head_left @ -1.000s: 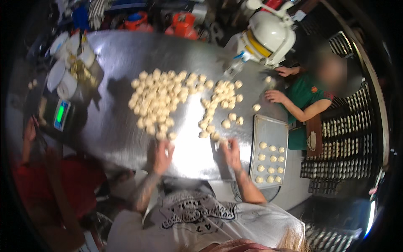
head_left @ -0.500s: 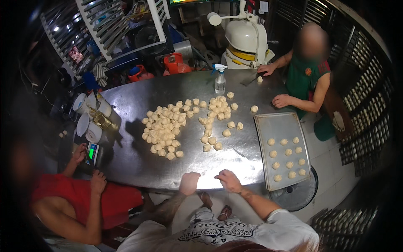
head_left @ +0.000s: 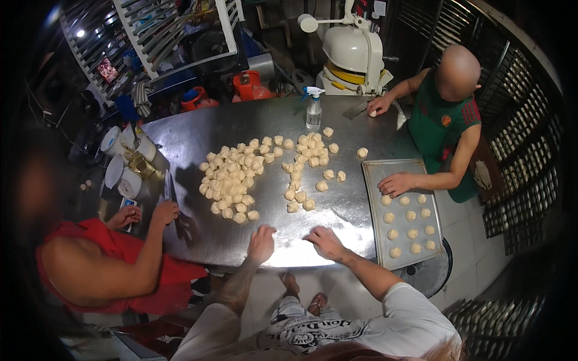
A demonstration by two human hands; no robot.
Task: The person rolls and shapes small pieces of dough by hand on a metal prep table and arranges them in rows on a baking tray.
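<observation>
My left hand (head_left: pixel 261 244) is over the near edge of the metal table (head_left: pixel 198 243), with fingers loosely bent and no object visible in it. To its right, my right hand (head_left: pixel 328 245) reaches over the table with its fingers pointing left, apparently holding nothing. The hands are apart, with bare shiny metal between them. Beyond my left hand lies a large heap of pale dough balls (head_left: pixel 229 180). A smaller cluster of dough balls (head_left: pixel 311 147) trails toward me, nearest my right hand.
A tray (head_left: pixel 369 186) of shaped dough pieces sits at the right, a co-worker's hand (head_left: pixel 394 184) over it. At left, another co-worker holds a long knife (head_left: pixel 168 186) near white tubs (head_left: pixel 129 183). A spray bottle (head_left: pixel 313 113) stands at the far edge.
My left hand has moved forward and left; my right hand has shifted slightly forward. The left co-worker now holds a knife upright. The right co-worker's hand has moved onto the tray.
</observation>
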